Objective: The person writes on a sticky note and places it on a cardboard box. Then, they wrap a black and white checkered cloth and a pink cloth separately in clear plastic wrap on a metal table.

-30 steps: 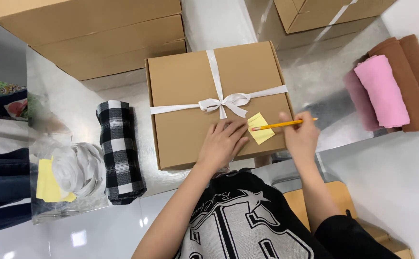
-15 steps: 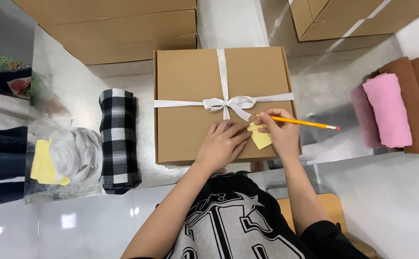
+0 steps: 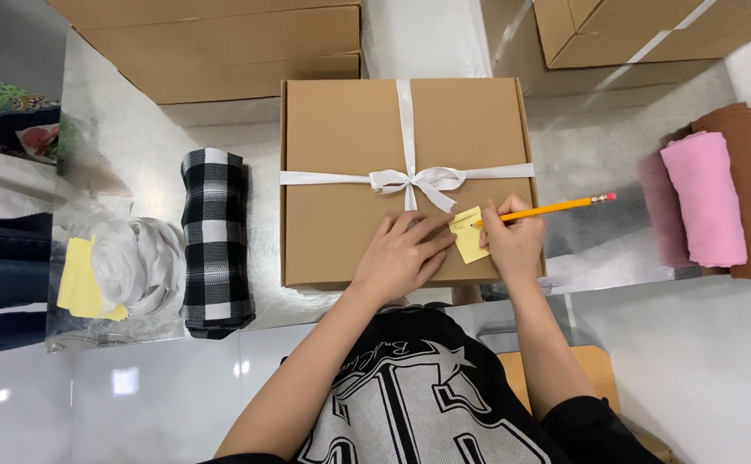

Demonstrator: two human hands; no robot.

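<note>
My right hand (image 3: 513, 245) is at about 4 o'clock on the lid of the brown cardboard box (image 3: 349, 146), and its fingers are closed around a yellow pencil (image 3: 556, 207). The pencil lies almost flat, its pink eraser end points to 3 o'clock, and its tip touches the small yellow sticky note (image 3: 468, 236). The note is on the lid, just below the bow, near the lower right corner of the box.

My left hand (image 3: 401, 258) lies flat on the lid at about 6 o'clock. Its fingers are stretched out and hold nothing; the fingertips (image 3: 444, 234) press the left edge of the note.

The box stands in the middle of the shiny counter (image 3: 581, 163). A white ribbon (image 3: 405, 129) goes around it in a cross, and its bow (image 3: 418, 180) sits a little right of the centre of the lid.

At 9 o'clock from the box, just beside it, lies a rolled black and white checked cloth (image 3: 215, 241). Further to 9 o'clock is a loose bundle of white ribbon (image 3: 139, 262) on top of a yellow paper pad (image 3: 79, 288). At 3 o'clock, well apart from the box, a pink rolled cloth (image 3: 706, 198) rests against brown rolled cloths (image 3: 749, 137). At 12 o'clock more cardboard boxes (image 3: 221, 43) stand behind.
</note>
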